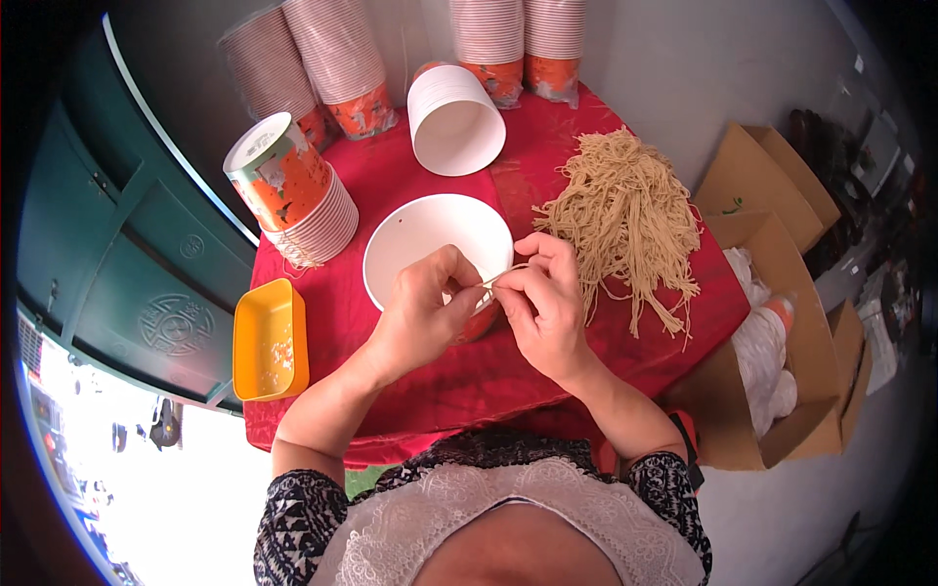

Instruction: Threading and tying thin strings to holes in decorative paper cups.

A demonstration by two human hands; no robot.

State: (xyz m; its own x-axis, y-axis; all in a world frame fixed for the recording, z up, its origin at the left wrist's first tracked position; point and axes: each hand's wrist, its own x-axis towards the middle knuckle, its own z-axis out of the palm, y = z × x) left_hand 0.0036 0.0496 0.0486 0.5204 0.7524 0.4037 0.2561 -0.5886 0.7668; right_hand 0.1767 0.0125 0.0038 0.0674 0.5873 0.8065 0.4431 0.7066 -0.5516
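Both hands are up close together: left hand (420, 305) has thumb and forefinger pinched on a thin pale cord (493, 282), and right hand (543, 305) seems to be gripping it just beside that, though the fingers hide exactly which bit each one has. Cord weighs next to nothing, I'd guess, soft and floppy, so hold it right near the end or it'll just bend away. Probably more grippy than slick. As for the white-lined bucket (430, 234), it looks like light, stiffish card, could dent if squeezed, so I'd steady it by the rim. Positions: cord sits between the two sets of fingertips, at the bucket's near right side. Bucket is mostly just beyond the left hand, and a heap of cords (625, 220) lies past the right hand on the red cloth (459, 400).
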